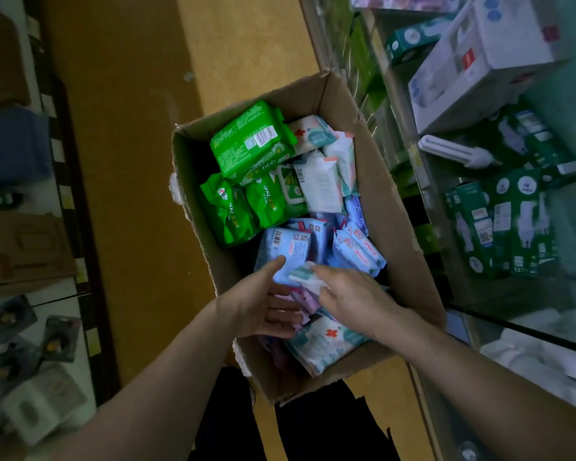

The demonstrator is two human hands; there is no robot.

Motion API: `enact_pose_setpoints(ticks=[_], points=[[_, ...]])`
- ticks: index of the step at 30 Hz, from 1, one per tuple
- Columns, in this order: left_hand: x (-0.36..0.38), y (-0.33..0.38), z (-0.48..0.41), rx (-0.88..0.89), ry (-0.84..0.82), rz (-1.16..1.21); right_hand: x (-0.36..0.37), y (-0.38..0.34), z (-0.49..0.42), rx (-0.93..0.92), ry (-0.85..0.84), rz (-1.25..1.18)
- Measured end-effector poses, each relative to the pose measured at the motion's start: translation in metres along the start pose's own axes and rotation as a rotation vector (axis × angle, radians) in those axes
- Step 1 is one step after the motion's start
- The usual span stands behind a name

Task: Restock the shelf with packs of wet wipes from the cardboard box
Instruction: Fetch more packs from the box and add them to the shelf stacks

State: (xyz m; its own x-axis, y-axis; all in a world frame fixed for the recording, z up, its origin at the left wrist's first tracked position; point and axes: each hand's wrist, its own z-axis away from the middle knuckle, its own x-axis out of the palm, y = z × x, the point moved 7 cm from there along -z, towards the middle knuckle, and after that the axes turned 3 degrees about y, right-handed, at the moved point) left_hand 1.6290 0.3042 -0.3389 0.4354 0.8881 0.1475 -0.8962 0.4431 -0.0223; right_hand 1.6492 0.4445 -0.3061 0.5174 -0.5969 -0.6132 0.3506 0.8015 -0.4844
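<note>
An open cardboard box (389,227) stands on the floor below me, filled with several packs of wet wipes. Green packs (250,141) lie at its far left, white packs (323,184) at the far right, blue packs (356,251) in the middle. Both my hands are inside the near end of the box. My right hand (350,297) pinches a small white and teal pack (305,276) by its end. My left hand (263,304) is beside it, palm turned inward with fingers relaxed, its thumb lying against a blue pack (290,251). A white pack with a red cross (326,341) lies under my hands.
A glass shelf unit (499,314) on the right holds green boxes (499,224), a white box (479,64) and a white lamp tube (456,153). Another shelf (64,194) with goods runs along the left. Orange floor (140,161) lies between them.
</note>
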Motion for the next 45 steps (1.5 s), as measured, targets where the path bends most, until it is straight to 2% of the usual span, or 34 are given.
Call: enact_pose_setpoints(ticks=[1, 3, 5, 6, 7, 8, 11, 13, 17, 21, 23, 25, 29, 34, 36, 40, 42, 45], points=[[0.004, -0.003, -0.001, -0.019, -0.050, 0.032, 0.004, -0.007, 0.005, -0.032, -0.020, -0.050], [0.008, -0.009, 0.000, -0.021, -0.073, 0.035, 0.017, -0.011, 0.013, -0.045, -0.127, -0.301], [0.005, -0.012, -0.004, 0.009, 0.009, 0.033, 0.021, 0.004, 0.016, 0.028, -0.207, -0.587], [0.002, -0.013, -0.007, 0.040, 0.073, 0.034, 0.020, 0.019, 0.014, 0.104, -0.199, -0.654], [-0.002, -0.012, -0.010, 0.081, 0.141, 0.025, 0.018, 0.037, 0.011, 0.192, -0.167, -0.629], [-0.006, -0.011, -0.012, 0.122, 0.205, 0.011, 0.017, 0.056, 0.007, 0.273, -0.140, -0.487], [-0.010, -0.008, -0.014, 0.194, 0.292, 0.017, 0.019, 0.084, 0.003, 0.438, -0.194, 0.102], [-0.011, -0.008, -0.015, 0.206, 0.295, 0.029, 0.028, 0.085, 0.003, 0.507, -0.252, 0.207], [-0.012, -0.006, -0.015, 0.227, 0.302, 0.046, 0.036, 0.088, -0.001, 0.575, -0.278, 0.146], [-0.012, -0.006, -0.016, 0.248, 0.301, 0.039, 0.027, 0.082, -0.001, 0.554, -0.244, 0.192], [-0.012, -0.006, -0.016, 0.258, 0.306, 0.032, 0.026, 0.078, 0.001, 0.560, -0.267, 0.137], [-0.012, -0.006, -0.015, 0.263, 0.307, 0.030, 0.028, 0.078, 0.001, 0.589, -0.277, -0.067], [-0.013, -0.006, -0.017, 0.281, 0.305, 0.014, 0.023, 0.079, -0.004, 0.623, -0.171, -0.480], [-0.010, -0.005, -0.016, 0.284, 0.303, -0.043, 0.031, 0.065, -0.017, 0.570, 0.106, -0.910], [-0.011, -0.006, -0.016, 0.278, 0.310, -0.049, 0.046, 0.060, -0.019, 0.568, 0.118, -0.882], [-0.014, -0.007, -0.019, 0.280, 0.343, -0.084, 0.071, 0.062, -0.016, 0.568, 0.078, -0.556], [-0.015, -0.007, -0.020, 0.288, 0.369, -0.105, 0.074, 0.064, -0.020, 0.558, 0.017, -0.569], [-0.018, -0.006, -0.019, 0.297, 0.416, -0.122, 0.072, 0.056, -0.032, 0.533, -0.161, -0.626]])
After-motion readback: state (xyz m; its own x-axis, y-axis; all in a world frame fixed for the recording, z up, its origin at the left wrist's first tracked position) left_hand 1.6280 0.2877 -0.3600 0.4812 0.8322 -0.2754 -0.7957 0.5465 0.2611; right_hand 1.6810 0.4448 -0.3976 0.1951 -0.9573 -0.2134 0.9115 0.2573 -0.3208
